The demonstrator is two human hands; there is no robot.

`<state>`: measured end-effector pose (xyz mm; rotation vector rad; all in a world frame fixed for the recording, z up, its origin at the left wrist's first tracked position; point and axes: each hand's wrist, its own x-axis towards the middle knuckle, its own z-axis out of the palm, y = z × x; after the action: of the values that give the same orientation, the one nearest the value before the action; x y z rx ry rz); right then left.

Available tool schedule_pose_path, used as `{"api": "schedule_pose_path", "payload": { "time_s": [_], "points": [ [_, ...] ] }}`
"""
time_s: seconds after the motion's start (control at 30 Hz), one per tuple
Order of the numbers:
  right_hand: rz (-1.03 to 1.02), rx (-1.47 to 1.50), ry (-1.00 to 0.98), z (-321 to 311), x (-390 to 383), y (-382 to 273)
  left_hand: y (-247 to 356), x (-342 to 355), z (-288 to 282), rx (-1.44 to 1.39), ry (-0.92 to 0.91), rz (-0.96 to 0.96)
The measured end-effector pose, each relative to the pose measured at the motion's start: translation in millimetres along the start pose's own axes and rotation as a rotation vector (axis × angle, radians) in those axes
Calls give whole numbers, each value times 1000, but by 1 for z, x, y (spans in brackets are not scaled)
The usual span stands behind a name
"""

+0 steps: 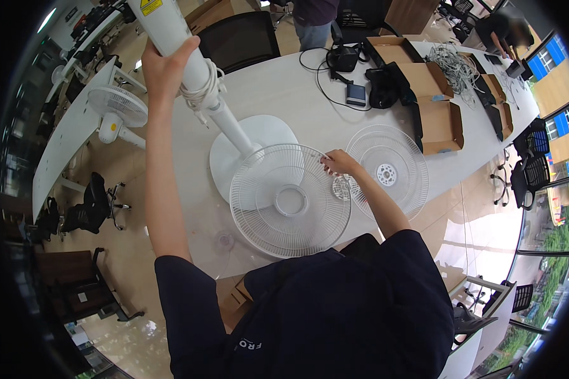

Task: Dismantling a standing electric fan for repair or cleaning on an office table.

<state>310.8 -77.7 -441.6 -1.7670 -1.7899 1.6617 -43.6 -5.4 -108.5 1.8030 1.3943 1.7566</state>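
A dark shirt (348, 316) fills lower centre; upper left, the left hand (163, 71) grips a white fan post (195, 68); centre, the right hand (340, 163) pinches a white grille (291, 216) rim.

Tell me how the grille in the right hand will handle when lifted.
The grille is probably light for its size, being mostly thin bars and gaps. Held by the right hand at one edge, it may tilt. Being round, it could roll if stood upright.
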Motion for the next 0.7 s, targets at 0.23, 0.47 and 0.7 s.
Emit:
{"api": "schedule_pose_path", "payload": {
  "time_s": [0.23,0.47,0.7],
  "points": [
    [-81,246,267,-50,-65,43,-2,3,4,22,6,-31],
    [-12,768,604,-63,-183,139,0,1,7,8,45,-50],
    [137,1040,1144,-7,-233,211,-9,0,11,-35,102,-22]
  ]
}}
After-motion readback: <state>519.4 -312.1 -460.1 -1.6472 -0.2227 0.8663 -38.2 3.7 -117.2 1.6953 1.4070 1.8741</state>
